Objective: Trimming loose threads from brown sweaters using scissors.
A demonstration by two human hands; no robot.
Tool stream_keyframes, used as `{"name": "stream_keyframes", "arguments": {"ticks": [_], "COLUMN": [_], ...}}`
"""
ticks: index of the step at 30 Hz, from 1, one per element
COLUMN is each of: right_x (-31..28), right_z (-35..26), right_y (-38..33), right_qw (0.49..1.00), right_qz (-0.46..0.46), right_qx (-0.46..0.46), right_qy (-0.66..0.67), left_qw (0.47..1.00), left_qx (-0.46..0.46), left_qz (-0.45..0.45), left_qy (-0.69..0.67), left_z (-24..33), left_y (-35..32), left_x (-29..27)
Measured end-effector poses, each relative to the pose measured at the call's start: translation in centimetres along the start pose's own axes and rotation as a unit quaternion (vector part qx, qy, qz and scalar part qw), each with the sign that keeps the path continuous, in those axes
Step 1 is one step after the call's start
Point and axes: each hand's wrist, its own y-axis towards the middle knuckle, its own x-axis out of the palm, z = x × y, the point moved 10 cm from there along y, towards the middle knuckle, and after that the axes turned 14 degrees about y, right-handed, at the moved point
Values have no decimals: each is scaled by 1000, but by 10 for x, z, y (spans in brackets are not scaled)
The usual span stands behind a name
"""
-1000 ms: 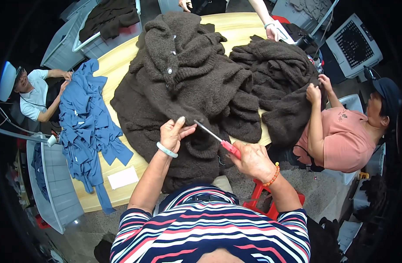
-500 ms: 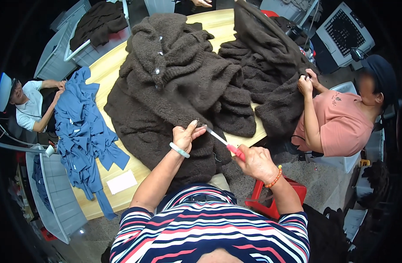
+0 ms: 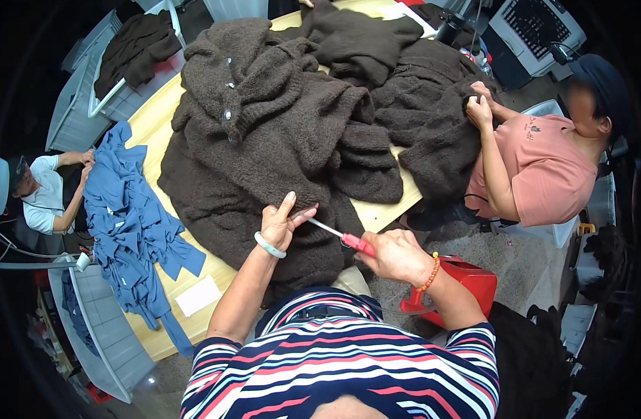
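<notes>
A big dark brown fuzzy cardigan [image 3: 264,133] with pale buttons lies heaped on a yellow table [image 3: 153,126]. My left hand [image 3: 282,223], with a pale green bangle at the wrist, pinches the garment's near edge between thumb and fingers. My right hand [image 3: 394,255], wearing an orange bead bracelet, grips red-handled snips [image 3: 345,237]. Their metal blades point left and reach the spot that the left hand pinches.
A person in a pink shirt [image 3: 537,174] at the right handles another brown garment [image 3: 432,119]. At the left a person in white [image 3: 45,199] works on a pile of blue garments [image 3: 128,223]. A red stool [image 3: 467,283] stands below my right arm. A white paper slip [image 3: 198,297] lies near the table edge.
My view has shifted, so the table sits lower and larger. Both hands have kept their grip, and the snips' blades have come closer to the pinched edge.
</notes>
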Motion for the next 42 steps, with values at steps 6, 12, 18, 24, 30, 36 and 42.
{"name": "stream_keyframes", "arguments": {"ticks": [6, 12, 18, 24, 30, 36, 42], "right_x": [-8, -22, -18, 4, 12, 51, 38], "right_z": [10, 27, 30, 18, 34, 14, -46], "right_y": [0, -10, -17, -22, -29, 5, 67], "right_qw": [998, 995, 995, 998, 996, 991, 906], "right_qz": [28, 80, 90, -18, -44, -107, -32], "right_qx": [53, 54, 53, 52, 74, -13, -232], "right_qy": [-17, -6, -5, 9, 0, -75, 353], "left_qw": [1000, 599, 536, 850, 957, 798, 777], "left_qx": [9, 406, 366, 247, 108, 234, 103], "left_qz": [21, 220, 182, 101, -64, -512, -605], "left_qy": [-7, 654, 739, 454, 260, 216, 139], "left_z": [7, 71, 31, 29, 55, 116, 93], "left_y": [-8, -59, -6, 13, -59, -214, -243], "left_x": [-10, 18, 23, -7, 35, 116, 139]}}
